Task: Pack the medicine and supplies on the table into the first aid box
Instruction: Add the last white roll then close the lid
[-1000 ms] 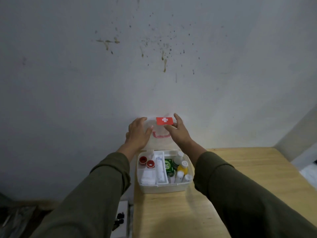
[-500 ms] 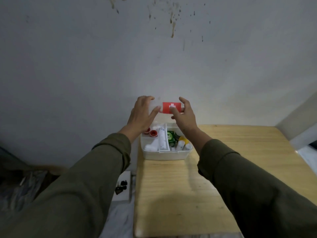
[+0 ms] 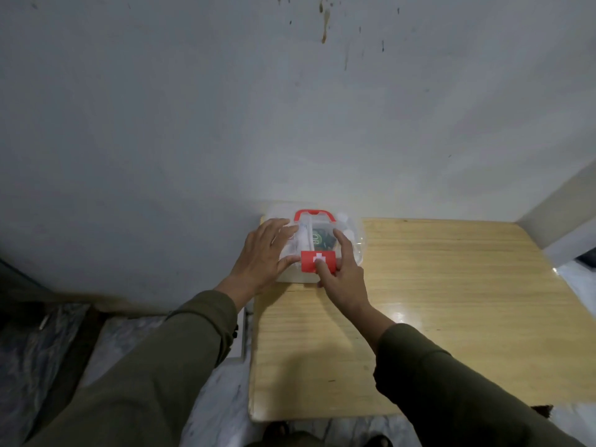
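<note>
The packing itself looks finished, and the step in hand is closing the translucent white plastic first aid box, which is sitting at the far left corner of the pale wooden surface, close against the grey wall. Its clear lid is lying down over the box, with medicine showing dimly through it, including something green just beyond the red latch with its white cross. The red handle is lying flat on the far part of the lid.

The left hand is resting flat on the lid to the left of the latch, fingers straight and spread, grasping nothing. The right hand is reaching over the box's near edge, its thumb pressing on the latch and its other fingers lying extended on the lid to the right.

Judging from this, the next move calls for a firm press on the latch until it catches, while the left hand is steadying the box.
</note>
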